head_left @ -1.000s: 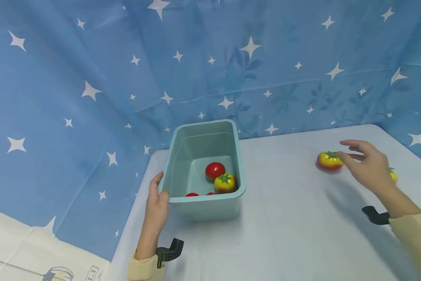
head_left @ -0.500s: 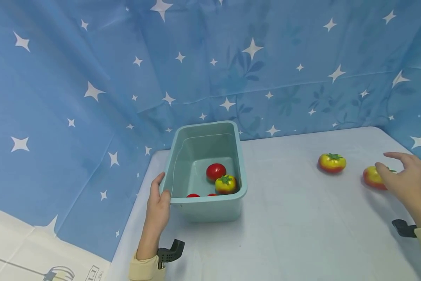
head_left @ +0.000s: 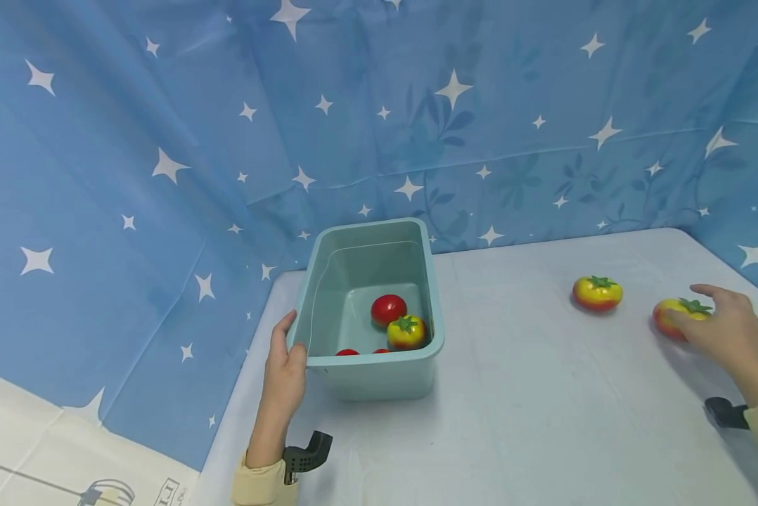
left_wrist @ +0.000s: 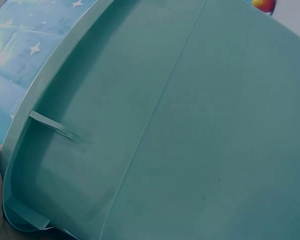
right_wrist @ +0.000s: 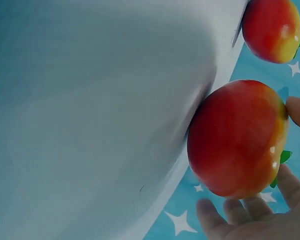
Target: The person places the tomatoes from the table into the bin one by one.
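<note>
My left hand [head_left: 284,376] grips the near left corner of a light blue-green plastic bin [head_left: 369,362], thumb at the rim. Inside the bin lie a red tomato [head_left: 389,310], a yellow-and-red tomato [head_left: 407,332] and parts of other red ones, mostly hidden by the near wall. At the far right, my right hand [head_left: 730,334] is curled round another yellow-and-red tomato [right_wrist: 235,140] resting on the table. The right wrist view has the thumb against one side of it and the fingertips right at its lower edge.
One more yellow-and-red tomato [head_left: 598,294] sits on the white table [head_left: 518,393], left of the right hand. A blue star-patterned cloth [head_left: 379,126] hangs behind the table and along its left side.
My right hand has moved right, past the nearer tomato, then lowered onto the far-right one, with thumb and fingers now round it. The left hand and the bin stay put.
</note>
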Demonstrator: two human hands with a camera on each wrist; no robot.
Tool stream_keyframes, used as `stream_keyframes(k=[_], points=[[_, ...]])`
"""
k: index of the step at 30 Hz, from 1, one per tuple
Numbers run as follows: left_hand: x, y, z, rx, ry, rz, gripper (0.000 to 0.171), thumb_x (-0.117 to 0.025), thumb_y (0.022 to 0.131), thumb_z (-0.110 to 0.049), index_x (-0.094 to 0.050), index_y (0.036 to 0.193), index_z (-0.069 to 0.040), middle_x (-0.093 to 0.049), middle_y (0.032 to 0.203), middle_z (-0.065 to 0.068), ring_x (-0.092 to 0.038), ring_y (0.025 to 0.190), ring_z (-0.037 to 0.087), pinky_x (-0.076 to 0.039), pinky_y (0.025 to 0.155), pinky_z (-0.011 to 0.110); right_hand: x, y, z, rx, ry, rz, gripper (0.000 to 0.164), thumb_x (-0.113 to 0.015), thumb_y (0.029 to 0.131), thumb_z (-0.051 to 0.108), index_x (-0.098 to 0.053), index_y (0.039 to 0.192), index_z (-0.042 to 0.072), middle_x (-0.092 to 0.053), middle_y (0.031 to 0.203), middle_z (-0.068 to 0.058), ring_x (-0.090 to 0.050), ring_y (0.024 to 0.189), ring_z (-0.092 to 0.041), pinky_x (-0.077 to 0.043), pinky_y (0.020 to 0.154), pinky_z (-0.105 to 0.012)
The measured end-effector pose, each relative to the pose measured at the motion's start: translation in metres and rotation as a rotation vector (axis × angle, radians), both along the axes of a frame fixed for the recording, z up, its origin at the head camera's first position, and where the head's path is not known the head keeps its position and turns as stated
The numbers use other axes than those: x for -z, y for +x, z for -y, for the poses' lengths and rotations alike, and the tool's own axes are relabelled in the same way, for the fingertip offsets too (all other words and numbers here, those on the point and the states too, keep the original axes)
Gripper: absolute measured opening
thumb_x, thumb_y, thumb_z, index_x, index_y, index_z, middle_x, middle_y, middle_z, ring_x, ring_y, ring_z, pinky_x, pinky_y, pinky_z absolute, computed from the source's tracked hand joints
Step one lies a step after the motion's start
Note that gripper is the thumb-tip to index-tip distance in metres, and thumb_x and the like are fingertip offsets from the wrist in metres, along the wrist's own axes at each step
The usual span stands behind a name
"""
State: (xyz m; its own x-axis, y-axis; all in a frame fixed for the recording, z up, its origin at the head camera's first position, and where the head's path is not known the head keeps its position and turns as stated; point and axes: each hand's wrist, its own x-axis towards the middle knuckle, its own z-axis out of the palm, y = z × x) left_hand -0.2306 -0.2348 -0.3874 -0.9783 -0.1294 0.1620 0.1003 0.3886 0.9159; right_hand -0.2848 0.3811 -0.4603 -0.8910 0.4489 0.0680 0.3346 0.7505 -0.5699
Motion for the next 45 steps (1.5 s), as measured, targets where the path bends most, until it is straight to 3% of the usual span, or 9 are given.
stream_keyframes(k=[5,11,25,34,45], points=[[-0.004,0.001,-0.001,0.011,0.016,0.009,0.059,-0.028,0.087,-0.007,-0.021,0.142,-0.027,-0.023,0.144,-0.005,-0.032,0.125,0.018,-0.028,0.096,0.045,0.004,-0.002,-0.001,-0.045,0.009,0.032,0.085,-0.055,0.084,0.045,-0.018,0.139,-0.007,-0.016,0.128,-0.041,-0.019,0.108,-0.053,-0.028,0.084,-0.067],[0.000,0.000,0.000,-0.003,0.008,-0.002,0.059,-0.028,0.087,-0.009,-0.022,0.142,-0.028,-0.024,0.143,-0.007,-0.032,0.125,0.017,-0.029,0.096,0.045,0.010,-0.003,-0.004,-0.106,-0.002,0.085,0.098,-0.056,0.080,0.054,-0.012,0.139,-0.010,-0.023,0.122,-0.041,-0.023,0.105,-0.054,-0.027,0.085,-0.067],[-0.004,0.002,-0.001,0.011,0.025,0.012,0.057,-0.029,0.089,-0.007,-0.021,0.142,-0.026,-0.024,0.144,-0.004,-0.032,0.125,0.018,-0.028,0.097,0.045,0.020,-0.001,-0.014,-0.032,-0.061,0.095,0.102,-0.057,0.079,0.055,-0.005,0.141,-0.007,-0.017,0.131,-0.039,-0.020,0.109,-0.052,-0.023,0.089,-0.066],[-0.017,0.010,-0.007,0.014,0.030,0.033,0.058,-0.028,0.088,-0.005,-0.021,0.143,-0.022,-0.024,0.144,-0.002,-0.031,0.125,0.019,-0.027,0.098,0.045,0.005,0.001,0.002,-0.071,-0.089,0.017,0.095,-0.052,0.082,0.055,-0.007,0.142,-0.004,-0.016,0.135,-0.037,-0.018,0.112,-0.051,-0.022,0.090,-0.066],[-0.018,0.011,-0.007,0.008,0.019,0.026,0.056,-0.027,0.089,-0.005,-0.021,0.143,-0.020,-0.022,0.145,0.000,-0.029,0.127,0.021,-0.026,0.099,0.046,-0.029,-0.005,0.040,-0.214,-0.074,-0.091,0.096,-0.051,0.079,0.062,-0.014,0.143,0.001,-0.024,0.131,-0.035,-0.023,0.110,-0.050,-0.031,0.080,-0.067]])
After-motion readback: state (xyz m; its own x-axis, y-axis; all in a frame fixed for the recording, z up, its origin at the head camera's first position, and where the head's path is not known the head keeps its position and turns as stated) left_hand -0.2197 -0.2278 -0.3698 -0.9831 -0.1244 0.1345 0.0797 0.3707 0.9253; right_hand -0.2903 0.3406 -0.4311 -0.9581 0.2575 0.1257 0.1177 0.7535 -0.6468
